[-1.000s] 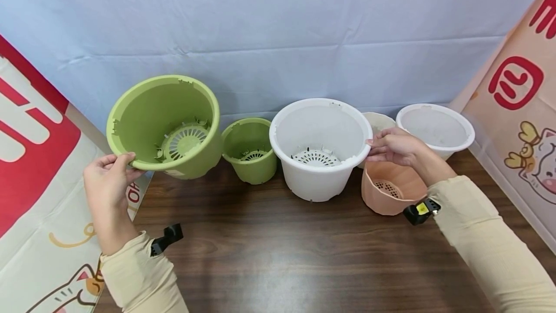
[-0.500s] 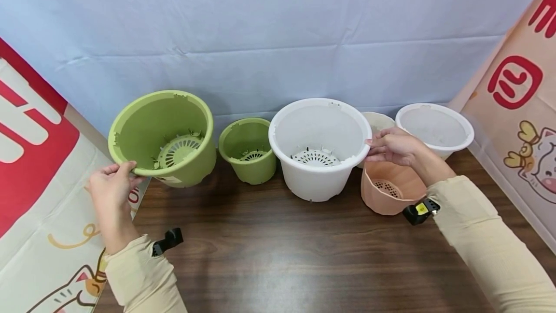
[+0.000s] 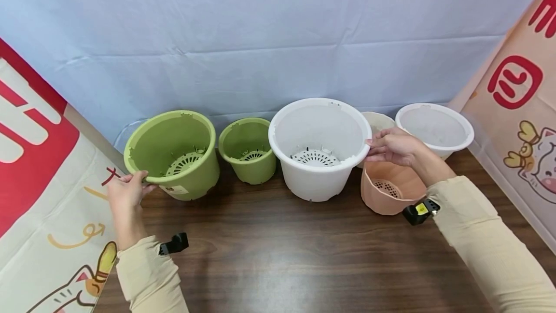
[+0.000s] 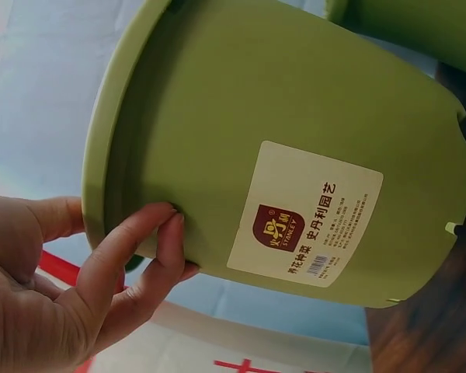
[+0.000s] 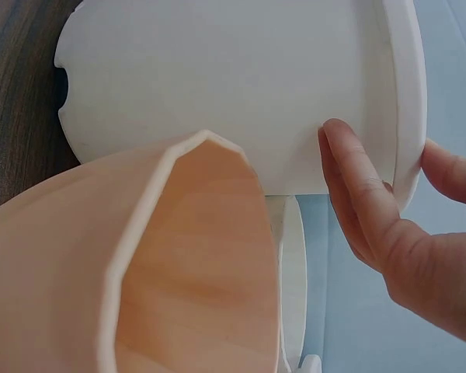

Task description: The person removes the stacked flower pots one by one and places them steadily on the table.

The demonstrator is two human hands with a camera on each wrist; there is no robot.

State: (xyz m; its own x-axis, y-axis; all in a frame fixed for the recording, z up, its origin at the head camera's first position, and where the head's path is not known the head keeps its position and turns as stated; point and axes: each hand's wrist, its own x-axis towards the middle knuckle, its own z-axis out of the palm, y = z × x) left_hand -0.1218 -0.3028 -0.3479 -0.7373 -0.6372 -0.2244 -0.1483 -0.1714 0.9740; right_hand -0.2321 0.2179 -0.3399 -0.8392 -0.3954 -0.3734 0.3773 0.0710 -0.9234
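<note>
In the head view my left hand (image 3: 126, 194) pinches the near-left rim of a large green flower pot (image 3: 197, 180). Its thumb and fingers lie on either side of that rim in the left wrist view, beside a printed label (image 4: 307, 214) on the pot's wall. My right hand (image 3: 393, 148) holds the right rim of a large white flower pot (image 3: 317, 180), thumb on one side and fingers against the outer wall. A smaller green flower pot (image 3: 256, 173) stands between these two. Below my right hand is a peach-coloured flower pot (image 5: 54, 249) with a faceted wall.
A white flower pot (image 3: 434, 127) stands at the far right, and a cream pot (image 3: 377, 120) is partly hidden behind my right hand. The dark wooden table (image 3: 278, 255) runs up to a pale blue cloth backdrop (image 3: 278, 28). Printed panels flank both sides.
The large green pot has come down and slightly right with my left hand, and its opening is less tilted. The right hand and the white pot have stayed in place.
</note>
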